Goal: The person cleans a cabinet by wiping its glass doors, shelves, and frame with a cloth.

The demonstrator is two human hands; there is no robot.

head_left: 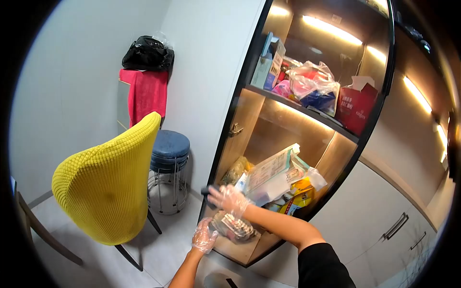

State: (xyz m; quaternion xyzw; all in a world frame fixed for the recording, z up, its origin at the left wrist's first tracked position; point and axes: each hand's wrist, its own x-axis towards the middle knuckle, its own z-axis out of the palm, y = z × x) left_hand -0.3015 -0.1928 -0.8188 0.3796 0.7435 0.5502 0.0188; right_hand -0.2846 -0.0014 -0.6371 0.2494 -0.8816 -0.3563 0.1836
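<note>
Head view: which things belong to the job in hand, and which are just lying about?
Apparently part of the job:
clear-gloved left hand
clear-gloved right hand
transparent bag with brownish contents
black-framed wooden cabinet

Apparently just lying about:
yellow ribbed-fabric chair
stacked round blue-topped stools
shiny black plastic bundle
pinkish-red cloth

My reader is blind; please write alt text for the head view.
Left hand and right hand, gloved in clear plastic, are by a wrapped bundle low in a lit cabinet. A yellow chair and blue stools stand at the left.
</note>
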